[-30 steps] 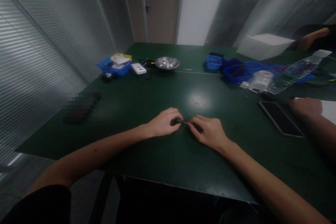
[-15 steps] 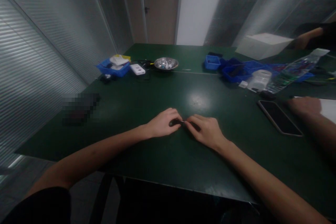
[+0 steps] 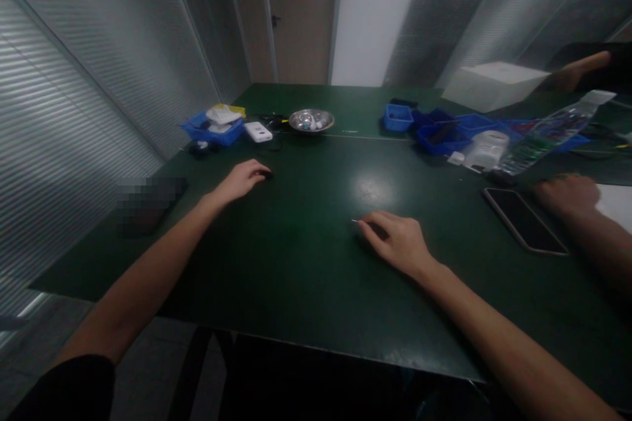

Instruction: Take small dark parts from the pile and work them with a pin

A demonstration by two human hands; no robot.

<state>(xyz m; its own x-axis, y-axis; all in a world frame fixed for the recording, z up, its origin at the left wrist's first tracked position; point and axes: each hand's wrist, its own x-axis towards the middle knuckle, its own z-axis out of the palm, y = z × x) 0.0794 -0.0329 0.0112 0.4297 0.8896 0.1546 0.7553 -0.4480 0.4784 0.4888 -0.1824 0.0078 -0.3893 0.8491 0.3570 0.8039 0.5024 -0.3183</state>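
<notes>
My left hand (image 3: 243, 179) is over the left middle of the green table, its fingers closed on a small dark object (image 3: 267, 174). Only the object's end shows, so its kind is unclear. Nearer the front and to the right, my right hand (image 3: 396, 240) rests by the tabletop with thumb and forefinger pinched. From that pinch sticks out the tip of a thin, pale, shiny piece (image 3: 354, 220), too small to name. The two hands are well apart.
A metal bowl (image 3: 311, 121), white power bank (image 3: 258, 132) and blue tray (image 3: 214, 134) stand at the back. To the right are blue bins (image 3: 397, 118), a plastic bottle (image 3: 557, 131), a phone (image 3: 524, 220) and another person's hand (image 3: 567, 194).
My left hand has moved away from my right, leftward and toward the back, carrying the dark object. My right hand stays nearly in place, still pinching the thin piece.
</notes>
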